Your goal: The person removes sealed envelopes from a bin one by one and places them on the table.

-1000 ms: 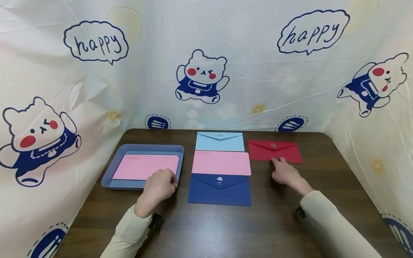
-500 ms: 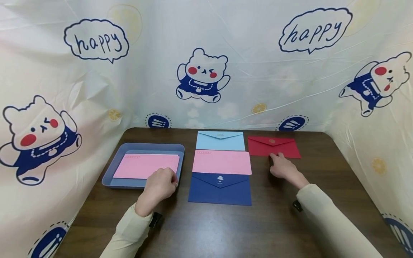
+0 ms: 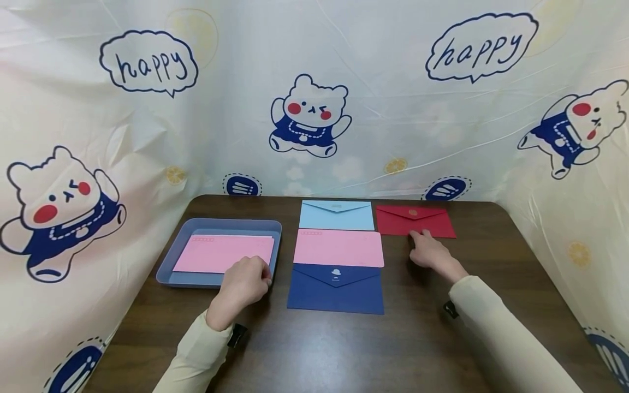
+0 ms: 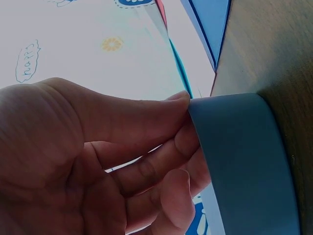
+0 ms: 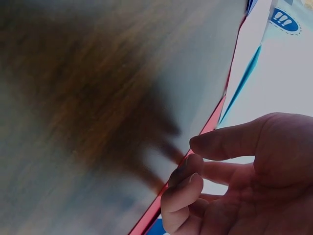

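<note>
My left hand [image 3: 244, 281] pinches the near right part of the rim of a blue-grey tray [image 4: 244, 156], thumb on the outside edge and fingers inside. Pink envelopes [image 3: 221, 254] lie in that tray, partly covered by the hand. On the right, a red envelope [image 3: 415, 224] lies flat, flap side up, with a round seal. The fingertips of my right hand [image 3: 432, 254] touch its near edge, loosely bent in the right wrist view. Left of it, a light blue envelope [image 3: 336, 219], a pink envelope [image 3: 339, 249] and a navy envelope [image 3: 336, 295] form a column.
The dark wooden table [image 3: 314, 355] ends at a printed cloth curtain [image 3: 221, 136] with bears and "happy" bubbles, standing behind and on both sides. A black strap device [image 3: 237, 335] sits at the left wrist.
The red envelope has slid away from me and slightly left, close beside the light blue one, with my right hand moving along at its near edge. The left hand stays at the tray.
</note>
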Demonstrator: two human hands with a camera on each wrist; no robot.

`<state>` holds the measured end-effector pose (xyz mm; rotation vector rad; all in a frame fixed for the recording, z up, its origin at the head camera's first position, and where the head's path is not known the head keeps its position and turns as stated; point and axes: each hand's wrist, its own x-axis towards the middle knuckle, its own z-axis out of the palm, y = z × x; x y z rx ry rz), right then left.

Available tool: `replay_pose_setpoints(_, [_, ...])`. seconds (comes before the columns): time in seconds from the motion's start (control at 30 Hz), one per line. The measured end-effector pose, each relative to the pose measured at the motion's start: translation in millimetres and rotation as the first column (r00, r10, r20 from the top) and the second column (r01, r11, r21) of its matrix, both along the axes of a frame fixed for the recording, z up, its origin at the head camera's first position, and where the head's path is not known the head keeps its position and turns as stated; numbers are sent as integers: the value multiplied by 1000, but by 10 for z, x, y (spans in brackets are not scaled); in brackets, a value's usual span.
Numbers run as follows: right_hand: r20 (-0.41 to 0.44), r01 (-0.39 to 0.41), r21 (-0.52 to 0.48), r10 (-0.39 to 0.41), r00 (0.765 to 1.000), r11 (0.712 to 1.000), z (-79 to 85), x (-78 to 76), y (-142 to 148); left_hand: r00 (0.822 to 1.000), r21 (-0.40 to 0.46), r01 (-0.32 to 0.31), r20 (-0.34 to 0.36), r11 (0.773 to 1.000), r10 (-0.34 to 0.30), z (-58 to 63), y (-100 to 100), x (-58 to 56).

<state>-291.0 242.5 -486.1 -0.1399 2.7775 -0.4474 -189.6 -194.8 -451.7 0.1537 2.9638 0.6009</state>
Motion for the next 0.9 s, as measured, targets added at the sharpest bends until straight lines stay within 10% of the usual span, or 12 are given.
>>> replay_pose_setpoints(0.9, [-13, -27, 8, 28, 1000, 1000, -16, -133, 4, 1000, 9, -5, 4, 1000, 5, 4, 9, 0])
